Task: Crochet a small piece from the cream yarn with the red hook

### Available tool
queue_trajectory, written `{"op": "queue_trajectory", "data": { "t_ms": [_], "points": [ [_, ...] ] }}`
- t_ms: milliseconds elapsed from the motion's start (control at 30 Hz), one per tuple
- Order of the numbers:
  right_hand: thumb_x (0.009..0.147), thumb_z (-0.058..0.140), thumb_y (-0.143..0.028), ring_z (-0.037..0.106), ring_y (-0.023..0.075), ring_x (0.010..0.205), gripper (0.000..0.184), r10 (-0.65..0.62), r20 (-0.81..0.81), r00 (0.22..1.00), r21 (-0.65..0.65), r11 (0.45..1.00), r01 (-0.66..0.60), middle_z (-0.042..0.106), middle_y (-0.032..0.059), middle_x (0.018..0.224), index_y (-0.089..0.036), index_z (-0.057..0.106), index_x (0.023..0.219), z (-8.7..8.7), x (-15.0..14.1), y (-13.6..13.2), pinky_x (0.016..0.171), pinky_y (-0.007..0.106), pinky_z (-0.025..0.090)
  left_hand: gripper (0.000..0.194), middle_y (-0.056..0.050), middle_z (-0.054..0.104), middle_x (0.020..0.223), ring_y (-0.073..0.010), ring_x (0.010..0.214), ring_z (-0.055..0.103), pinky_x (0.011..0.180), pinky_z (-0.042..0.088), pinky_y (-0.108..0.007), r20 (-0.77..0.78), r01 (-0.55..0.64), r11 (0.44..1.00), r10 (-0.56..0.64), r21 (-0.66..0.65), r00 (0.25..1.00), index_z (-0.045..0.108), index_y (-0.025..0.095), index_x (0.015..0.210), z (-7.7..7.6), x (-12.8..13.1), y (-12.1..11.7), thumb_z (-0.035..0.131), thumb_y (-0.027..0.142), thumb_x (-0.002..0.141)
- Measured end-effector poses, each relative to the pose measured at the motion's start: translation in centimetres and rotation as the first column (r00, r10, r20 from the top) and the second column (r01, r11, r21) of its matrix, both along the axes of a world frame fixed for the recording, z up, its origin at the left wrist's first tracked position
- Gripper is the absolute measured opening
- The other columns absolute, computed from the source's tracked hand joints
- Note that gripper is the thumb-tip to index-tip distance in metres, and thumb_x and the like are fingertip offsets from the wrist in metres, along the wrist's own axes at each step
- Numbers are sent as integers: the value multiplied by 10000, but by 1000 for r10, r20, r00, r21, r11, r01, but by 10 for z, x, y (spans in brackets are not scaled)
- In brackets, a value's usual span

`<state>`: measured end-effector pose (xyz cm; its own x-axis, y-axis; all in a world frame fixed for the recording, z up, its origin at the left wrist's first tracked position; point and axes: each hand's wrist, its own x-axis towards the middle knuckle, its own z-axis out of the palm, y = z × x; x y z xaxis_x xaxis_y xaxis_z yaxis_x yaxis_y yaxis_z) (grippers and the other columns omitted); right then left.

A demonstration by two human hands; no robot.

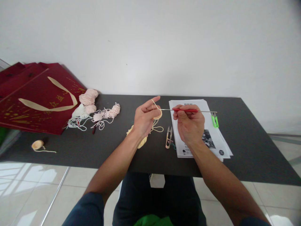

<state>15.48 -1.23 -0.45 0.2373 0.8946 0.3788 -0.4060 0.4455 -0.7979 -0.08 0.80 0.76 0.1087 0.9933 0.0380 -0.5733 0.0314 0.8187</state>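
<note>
My left hand is raised over the dark table. Cream yarn is looped round its outstretched forefinger, and it pinches a small cream crocheted piece. A loose loop of the same yarn hangs down to the table beside it. My right hand is closed on the red grip of a metal crochet hook, which lies level with its tip at the yarn on my left forefinger. More cream crochet work lies under my left wrist.
Small thread snips lie between my hands. A stack of printed sheets sits under my right hand, with green snips on it. Pink yarn balls and tangled strands lie left, by dark red gift bags. A small cream piece rests far left.
</note>
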Motion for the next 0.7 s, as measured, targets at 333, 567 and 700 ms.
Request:
{"op": "queue_trajectory", "data": {
  "t_ms": [333,567,700],
  "points": [
    [825,833,-221,692,121,646,152,-89,109,990,72,994,82,812,-15,897,-262,702,889,-3,0,-6,581,289,563,469,12,673,656,-81,570,488,572,336,-242,-54,37,998,-34,49,998,821,189,1056,1,-6,1,752,93,602],
    [826,861,-285,677,115,641,187,-22,107,994,47,999,17,804,-8,885,-255,686,883,0,2,-6,571,278,541,419,8,615,597,-97,561,478,579,351,-268,-58,156,986,-152,66,987,840,162,977,0,-13,4,667,103,600],
    [800,888,-308,658,99,626,213,74,57,996,6,997,-74,801,-9,864,-253,693,867,4,3,-6,561,251,533,378,12,547,541,-90,525,439,564,343,-272,20,231,971,-232,54,972,844,133,908,0,-14,5,645,109,588]
  ]
}}
